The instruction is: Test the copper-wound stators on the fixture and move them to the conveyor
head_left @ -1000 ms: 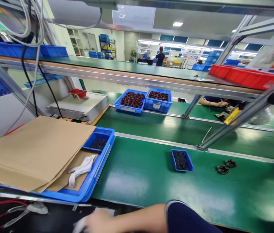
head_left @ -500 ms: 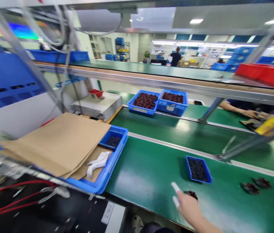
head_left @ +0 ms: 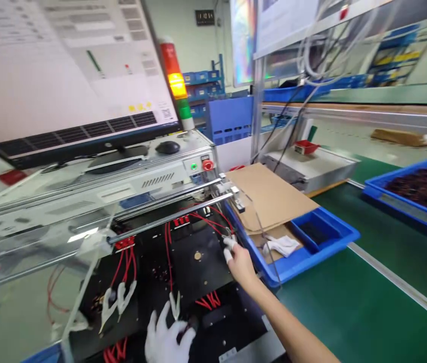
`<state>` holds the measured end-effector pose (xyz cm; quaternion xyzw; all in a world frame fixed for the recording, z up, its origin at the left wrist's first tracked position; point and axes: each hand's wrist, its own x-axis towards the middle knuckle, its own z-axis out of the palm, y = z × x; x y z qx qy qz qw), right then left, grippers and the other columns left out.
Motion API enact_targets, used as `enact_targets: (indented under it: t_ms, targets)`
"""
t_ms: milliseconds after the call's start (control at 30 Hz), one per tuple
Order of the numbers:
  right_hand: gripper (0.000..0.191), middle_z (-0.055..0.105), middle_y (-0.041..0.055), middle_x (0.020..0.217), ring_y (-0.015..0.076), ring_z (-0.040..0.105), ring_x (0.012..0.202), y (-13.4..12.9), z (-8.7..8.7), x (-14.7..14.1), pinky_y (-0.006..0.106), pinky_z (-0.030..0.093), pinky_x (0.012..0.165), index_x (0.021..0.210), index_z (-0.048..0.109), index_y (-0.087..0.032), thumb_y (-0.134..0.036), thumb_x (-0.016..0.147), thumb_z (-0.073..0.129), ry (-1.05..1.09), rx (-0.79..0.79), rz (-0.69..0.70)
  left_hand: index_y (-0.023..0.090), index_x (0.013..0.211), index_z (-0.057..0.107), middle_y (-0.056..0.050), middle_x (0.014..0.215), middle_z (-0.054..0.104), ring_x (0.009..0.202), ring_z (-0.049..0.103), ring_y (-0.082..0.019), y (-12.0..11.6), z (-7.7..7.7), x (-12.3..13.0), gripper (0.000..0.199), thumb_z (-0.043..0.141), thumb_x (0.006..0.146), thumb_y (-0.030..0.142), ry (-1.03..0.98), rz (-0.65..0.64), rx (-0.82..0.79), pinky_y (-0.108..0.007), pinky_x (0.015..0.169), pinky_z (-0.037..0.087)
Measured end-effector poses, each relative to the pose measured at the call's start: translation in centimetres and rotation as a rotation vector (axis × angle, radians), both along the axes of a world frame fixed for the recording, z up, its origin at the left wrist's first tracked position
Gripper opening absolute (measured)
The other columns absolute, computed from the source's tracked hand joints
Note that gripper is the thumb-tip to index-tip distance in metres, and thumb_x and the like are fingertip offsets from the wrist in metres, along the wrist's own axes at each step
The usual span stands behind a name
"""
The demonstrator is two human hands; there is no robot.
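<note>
My left hand [head_left: 168,335], in a white glove, is at the bottom over a black test fixture [head_left: 194,262]. Its thumb and forefinger curl around a small dark round part [head_left: 193,322], blurred and partly hidden. Just above those fingers stands a pale clip [head_left: 175,305] on a red wire. My right hand [head_left: 241,264], with white finger cots, reaches to the fixture's right side. Its fingertips close at a whitish clip [head_left: 229,233] where red wires end. Further left, two white clips [head_left: 117,300] hang on red wires near another small dark part [head_left: 98,302].
A clear cover [head_left: 39,257] with metal rods is at left. Behind are a monitor [head_left: 73,75], a signal tower [head_left: 177,83] and a red stop button [head_left: 207,165]. To the right, a blue tray [head_left: 300,267] holds brown cardboard [head_left: 273,194] and a white glove [head_left: 283,245].
The view has swung left from the green bench to the fixture. My right hand has left the bench for the fixture's wires, and my left hand has come into view.
</note>
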<state>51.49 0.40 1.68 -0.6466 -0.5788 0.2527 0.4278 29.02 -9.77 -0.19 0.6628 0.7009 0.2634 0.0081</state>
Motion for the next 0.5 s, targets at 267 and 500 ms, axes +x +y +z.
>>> enact_targets:
  t_ms: [267, 500]
  targets:
    - [0.097, 0.044, 0.02, 0.128, 0.0284, 0.04, 0.12, 13.6, -5.9, -0.7, 0.034, 0.034, 0.099, 0.139, 0.009, -0.001, -0.014, 0.061, 0.065, -0.264, -0.216, -0.084, 0.018, 0.07, 0.066, -0.006, 0.141, 0.032, 0.131, 0.016, -0.038, 10.9, 4.3, 5.9, 0.014, 0.058, 0.073, 0.029, 0.226, -0.052, 0.172, -0.055, 0.105, 0.017]
    - [0.044, 0.059, 0.009, 0.107, 0.0205, 0.056, 0.099, 10.0, -2.4, 0.4, 0.026, 0.041, 0.083, 0.114, 0.052, -0.016, -0.014, 0.07, 0.05, -0.335, -0.195, -0.003, 0.017, 0.079, 0.066, -0.009, 0.108, 0.061, 0.112, 0.047, -0.031, 12.4, 2.4, 6.5, 0.016, 0.06, 0.073, 0.032, 0.214, -0.178, 0.042, -0.05, 0.102, 0.024]
